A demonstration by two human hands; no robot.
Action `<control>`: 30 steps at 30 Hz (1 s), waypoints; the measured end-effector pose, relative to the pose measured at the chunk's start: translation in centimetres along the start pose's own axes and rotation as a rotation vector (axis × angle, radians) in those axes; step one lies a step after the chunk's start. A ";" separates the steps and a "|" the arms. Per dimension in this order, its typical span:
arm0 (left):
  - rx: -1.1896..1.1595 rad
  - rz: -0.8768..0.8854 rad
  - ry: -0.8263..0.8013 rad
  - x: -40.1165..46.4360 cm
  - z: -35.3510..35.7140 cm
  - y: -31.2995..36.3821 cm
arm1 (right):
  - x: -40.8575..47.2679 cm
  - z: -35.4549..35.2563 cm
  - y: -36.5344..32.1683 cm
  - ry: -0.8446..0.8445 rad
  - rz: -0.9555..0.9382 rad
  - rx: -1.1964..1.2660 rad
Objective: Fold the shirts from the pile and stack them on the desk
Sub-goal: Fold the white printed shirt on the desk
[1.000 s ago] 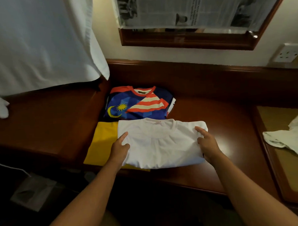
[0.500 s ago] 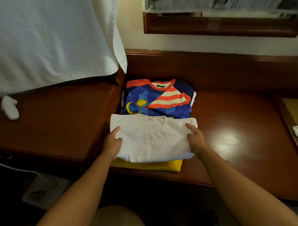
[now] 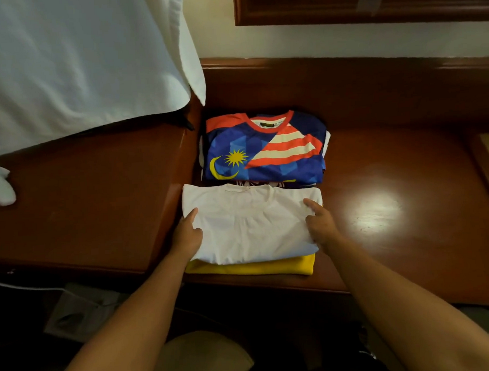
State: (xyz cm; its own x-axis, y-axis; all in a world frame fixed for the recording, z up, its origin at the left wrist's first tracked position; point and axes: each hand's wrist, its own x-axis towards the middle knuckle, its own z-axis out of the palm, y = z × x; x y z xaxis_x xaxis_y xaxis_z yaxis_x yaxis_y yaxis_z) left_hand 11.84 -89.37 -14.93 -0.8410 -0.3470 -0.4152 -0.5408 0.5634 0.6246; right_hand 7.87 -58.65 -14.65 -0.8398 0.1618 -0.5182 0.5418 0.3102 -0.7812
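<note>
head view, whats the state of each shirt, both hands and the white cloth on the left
white shirt: folded, lying on the yellow shirt
yellow shirt: folded, bottom of near stack
flag-print shirt: folded, atop far stack
left hand: grips white shirt's left edge
right hand: grips its right edge
white cloth: draped, hanging

A folded white T-shirt (image 3: 253,224) lies on the wooden bench (image 3: 393,215), on top of a folded yellow shirt (image 3: 252,267) whose edge shows at the T-shirt's near side. The left hand (image 3: 188,235) grips the T-shirt's left edge, thumb on top; the right hand (image 3: 322,224) grips its right edge. Just behind the T-shirt sits a folded blue jersey (image 3: 264,148) with a crescent, star and red-white stripes. Left of the T-shirt, beyond a raised wooden surface, hangs a white sheet (image 3: 72,63).
</note>
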 end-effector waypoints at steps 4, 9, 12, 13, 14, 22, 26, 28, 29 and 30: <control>-0.032 0.010 -0.030 -0.1 0.4 -1.0 | -0.3 -0.2 0.9 0.023 0.033 -0.046; -0.094 -0.043 0.170 -3.2 2.0 -3.0 | -1.6 -0.3 4.2 0.104 0.034 -0.038; -0.135 -0.149 0.226 -5.1 3.1 -4.2 | -2.2 0.3 5.3 0.078 0.141 -0.002; -0.151 -0.173 0.236 -5.2 3.3 -4.5 | -2.4 0.5 5.4 0.069 0.151 -0.001; -0.174 -0.194 0.249 -5.1 3.4 -4.7 | -2.4 0.6 5.4 0.065 0.143 0.001; -0.178 -0.175 0.299 -4.6 3.1 -4.9 | -2.6 0.2 5.7 -0.004 0.159 0.056; -0.156 -0.177 0.270 -4.6 3.5 -5.9 | -3.0 -0.3 7.0 -0.019 0.159 -0.011; -0.141 -0.175 0.257 -4.6 3.5 -6.0 | -3.2 -0.5 7.2 -0.001 0.163 -0.037; -0.124 -0.160 0.255 -4.6 3.4 -6.0 | -3.4 -0.5 7.0 0.014 0.162 -0.062; -0.093 -0.131 0.258 -4.8 3.4 -5.9 | -3.7 -0.5 6.8 0.027 0.151 -0.098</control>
State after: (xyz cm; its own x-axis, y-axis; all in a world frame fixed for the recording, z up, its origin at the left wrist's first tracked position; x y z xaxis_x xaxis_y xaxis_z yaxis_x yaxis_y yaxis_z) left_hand 19.09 -88.46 -18.89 -0.7339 -0.5979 -0.3223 -0.6346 0.4343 0.6393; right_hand 14.64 -56.64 -17.81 -0.7505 0.2385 -0.6164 0.6570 0.3703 -0.6567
